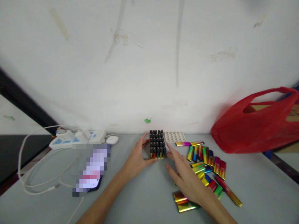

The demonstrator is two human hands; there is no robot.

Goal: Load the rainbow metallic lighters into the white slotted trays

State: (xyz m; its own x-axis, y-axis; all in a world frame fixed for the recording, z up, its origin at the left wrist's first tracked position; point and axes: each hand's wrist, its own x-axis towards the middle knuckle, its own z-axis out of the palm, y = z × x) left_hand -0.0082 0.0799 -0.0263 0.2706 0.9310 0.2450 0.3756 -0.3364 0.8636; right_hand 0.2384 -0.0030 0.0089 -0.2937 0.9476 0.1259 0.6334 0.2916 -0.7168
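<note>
Black-topped sticks (158, 144), upright in rows

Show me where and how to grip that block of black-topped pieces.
Probably low on both sides of the block, left hand and right hand pressing inward: its separate pieces stand upright in close rows, so even side pressure should keep them grouped.

Left of the left hand (136, 157), the phone (93, 168) has a blurred screen; the right hand (184, 174) hides part of the shiny sticks (185, 206); farther right of it, the edge cuts the bag (252, 129), which covers much of a box (294, 114)
</note>
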